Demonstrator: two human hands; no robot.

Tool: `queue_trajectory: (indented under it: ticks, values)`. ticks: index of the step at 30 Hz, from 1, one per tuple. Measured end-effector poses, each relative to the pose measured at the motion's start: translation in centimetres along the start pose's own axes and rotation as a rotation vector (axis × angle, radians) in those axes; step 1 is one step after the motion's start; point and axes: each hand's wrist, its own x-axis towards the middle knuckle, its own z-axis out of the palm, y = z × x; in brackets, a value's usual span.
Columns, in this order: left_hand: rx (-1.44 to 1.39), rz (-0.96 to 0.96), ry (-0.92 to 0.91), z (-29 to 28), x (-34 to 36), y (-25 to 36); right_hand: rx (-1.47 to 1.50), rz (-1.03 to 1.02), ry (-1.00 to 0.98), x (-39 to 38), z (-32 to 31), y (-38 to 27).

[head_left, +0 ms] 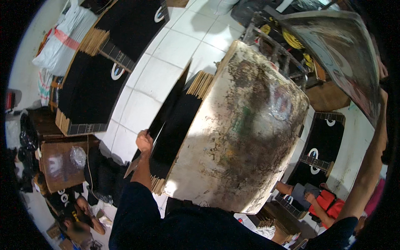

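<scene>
In front of me lies a large stained white board [237,137], blotched brown and black. At its left edge my left hand [144,141] is closed on the rim of a thin black sheet [170,98], which is tilted up at the left. Below that sheet are more black panels [179,125] with layered wooden strips [201,84] at the ends. On the right, my right arm is raised and my right hand [381,70] grips the far-right edge of a lifted, tilted screen frame [333,54] with a smeared mesh. Dimness at the picture's rim partly hides those fingers.
Stacked black panels [89,89] with white ring prints line the left; similar panels [321,141] stand right. A metal rack [271,46] sits behind the board. One person [81,225] sits lower left, another in red [331,204] lower right. White floor tiles [175,46] lie between.
</scene>
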Motion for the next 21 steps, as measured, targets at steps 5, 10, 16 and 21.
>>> queue_trajectory:
  ticks: [5, 10, 16, 21]
  values:
    - [0.131, 0.101, 0.25, -11.3, 5.6, 8.6, 0.036, -0.106, 0.02, -4.6, -0.1, -3.9]
    - [0.028, 0.326, 0.469, -23.8, 0.7, 17.9, 0.092, 0.154, -0.033, -8.4, -0.8, -10.6]
    - [-0.092, 0.8, 0.255, -24.5, -12.2, 27.4, 0.02, 0.227, -0.011, -12.4, -1.0, -14.3]
    - [0.098, 1.227, -0.214, -15.9, -19.8, 36.9, 0.015, 0.194, 0.04, -13.9, -1.0, -15.2]
